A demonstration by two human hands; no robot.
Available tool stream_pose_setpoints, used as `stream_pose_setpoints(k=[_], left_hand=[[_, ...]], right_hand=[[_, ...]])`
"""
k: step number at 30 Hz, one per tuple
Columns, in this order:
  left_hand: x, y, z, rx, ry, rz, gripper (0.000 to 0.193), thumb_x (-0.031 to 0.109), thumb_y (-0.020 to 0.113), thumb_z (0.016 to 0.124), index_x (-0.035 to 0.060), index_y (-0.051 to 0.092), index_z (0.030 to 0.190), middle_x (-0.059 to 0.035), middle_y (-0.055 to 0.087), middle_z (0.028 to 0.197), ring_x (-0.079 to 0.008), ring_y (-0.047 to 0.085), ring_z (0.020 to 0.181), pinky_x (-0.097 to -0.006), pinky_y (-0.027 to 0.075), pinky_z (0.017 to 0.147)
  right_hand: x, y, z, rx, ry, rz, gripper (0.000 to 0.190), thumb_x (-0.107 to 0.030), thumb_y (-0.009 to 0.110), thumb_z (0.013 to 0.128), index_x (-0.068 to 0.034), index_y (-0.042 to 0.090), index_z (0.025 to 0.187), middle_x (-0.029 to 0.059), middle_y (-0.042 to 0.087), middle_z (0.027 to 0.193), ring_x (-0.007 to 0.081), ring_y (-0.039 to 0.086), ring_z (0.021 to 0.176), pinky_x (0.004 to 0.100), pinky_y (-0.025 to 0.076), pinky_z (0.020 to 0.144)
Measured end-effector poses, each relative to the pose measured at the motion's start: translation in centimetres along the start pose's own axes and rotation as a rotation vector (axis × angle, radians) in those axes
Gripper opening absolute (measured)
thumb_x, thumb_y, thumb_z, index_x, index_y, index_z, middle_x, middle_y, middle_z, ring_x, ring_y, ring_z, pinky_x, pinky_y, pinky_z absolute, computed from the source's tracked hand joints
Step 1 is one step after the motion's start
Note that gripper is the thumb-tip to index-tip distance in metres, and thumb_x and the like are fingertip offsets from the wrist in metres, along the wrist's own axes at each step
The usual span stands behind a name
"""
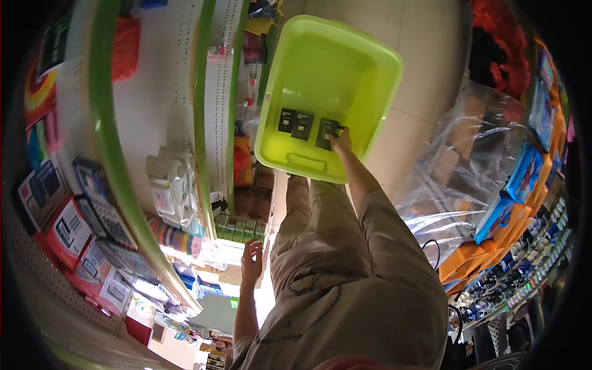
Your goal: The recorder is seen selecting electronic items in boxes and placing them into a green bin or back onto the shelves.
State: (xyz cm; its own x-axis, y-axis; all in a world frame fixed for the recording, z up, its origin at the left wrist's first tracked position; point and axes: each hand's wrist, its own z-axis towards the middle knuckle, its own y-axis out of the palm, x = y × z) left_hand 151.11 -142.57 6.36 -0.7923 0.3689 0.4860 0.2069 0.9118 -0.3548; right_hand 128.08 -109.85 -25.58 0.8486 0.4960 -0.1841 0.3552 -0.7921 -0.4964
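Note:
A lime-green plastic tub [323, 60] stands on the floor before my feet. Inside it, near its lower wall, lie two small black packages, the left one [286, 120] touching or slightly overlapping the other [303, 126]. To their right is a third black package [326, 134], with my right hand [341, 140] at its right edge, thumb on its face and fingers at its side. My left hand [252, 259] hangs at my left side near the shelves, its fingers loosely curled and apart, holding nothing.
Shelves with green edges [201, 92] rise on the left, carrying boxed calculators [71, 231], a white carton [171, 189] and rolls of coloured tape [175, 238]. At right stand a large clear plastic wrap [444, 185], orange display trays [508, 231] and a rack of small goods [518, 263].

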Motion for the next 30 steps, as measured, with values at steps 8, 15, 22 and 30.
stream_pose_setpoints(k=[8, 15, 22, 30], left_hand=[[6.7, 1.6, 6.1, -0.099, 0.241, 0.235, 0.019, 0.006, 0.055, 0.089, 0.001, 0.056, 0.108, -0.0144, 0.064, 0.097, -0.0271, 0.063, 0.091, -0.0354, 0.05, 0.079], [31.3, 0.0, 8.8, -0.186, 0.759, -0.455, 0.025, -0.004, 0.063, 0.079, -0.001, 0.057, 0.103, -0.0101, 0.062, 0.079, -0.0117, 0.055, 0.064, -0.0242, 0.043, 0.056], [34.6, -3.3, 0.0, -0.336, 0.954, -0.689, 0.025, -0.002, 0.062, 0.076, 0.013, 0.051, 0.093, -0.002, 0.052, 0.081, -0.0147, 0.045, 0.059, -0.0315, 0.036, 0.051], [33.6, -3.6, 4.1, -0.054, 0.809, -0.906, 0.023, -0.001, 0.058, 0.082, 0.0168, 0.049, 0.093, 0.0, 0.051, 0.084, -0.0138, 0.044, 0.058, -0.0275, 0.035, 0.05]], right_hand=[[5.3, 5.8, 8.0, 0.001, -0.168, 0.075, 0.063, -0.023, 0.065, 0.079, -0.004, 0.037, 0.132, 0.0234, 0.056, 0.117, 0.0329, 0.057, 0.107, 0.0376, 0.045, 0.092], [6.6, 4.1, 7.6, -0.126, -0.156, 0.099, 0.059, -0.03, 0.064, 0.078, -0.005, 0.046, 0.128, 0.0208, 0.058, 0.116, 0.0323, 0.059, 0.102, 0.0376, 0.045, 0.09], [-0.6, -2.0, -1.3, -0.45, -0.182, 0.518, 0.035, -0.021, 0.055, 0.089, -0.007, 0.053, 0.121, 0.0059, 0.065, 0.097, 0.0129, 0.065, 0.078, 0.0294, 0.047, 0.072], [-0.7, -3.1, -2.7, -0.425, -0.274, 0.507, 0.032, -0.023, 0.055, 0.091, -0.007, 0.055, 0.119, 0.0065, 0.066, 0.098, 0.0136, 0.065, 0.08, 0.0274, 0.047, 0.072]])
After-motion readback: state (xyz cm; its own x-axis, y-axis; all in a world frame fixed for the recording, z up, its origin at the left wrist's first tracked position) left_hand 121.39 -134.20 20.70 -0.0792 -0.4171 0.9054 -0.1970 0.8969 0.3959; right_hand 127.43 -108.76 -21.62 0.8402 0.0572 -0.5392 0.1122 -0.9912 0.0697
